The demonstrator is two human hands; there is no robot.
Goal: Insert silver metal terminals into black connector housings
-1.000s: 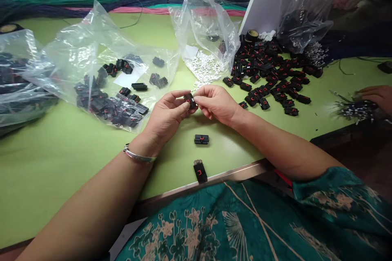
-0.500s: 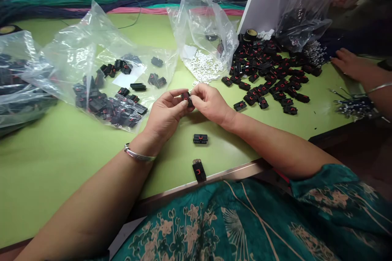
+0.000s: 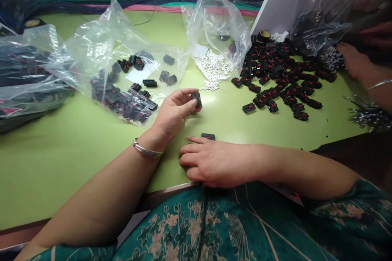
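Between thumb and fingers, my left hand (image 3: 174, 114) holds a small black connector (image 3: 197, 99) above the green table (image 3: 171, 163). My right hand (image 3: 214, 161) is palm down near the table's front edge, its fingers bent and a little apart. Another black connector with a red clip (image 3: 208, 136) lies just beyond it, partly covered by the hand. Whatever is under the right palm is hidden, so I cannot make out if it holds something.
Clear bags of black connectors (image 3: 122, 102) lie at the left. A bag with small white pieces (image 3: 214, 65) stands at the centre back. Loose black connectors (image 3: 288, 85) are heaped at the right, near another person's hand (image 3: 352, 63).
My right hand has left the held connector and come down to the table's front edge, over where a connector lay. My left hand still holds its connector. The view has shifted slightly.
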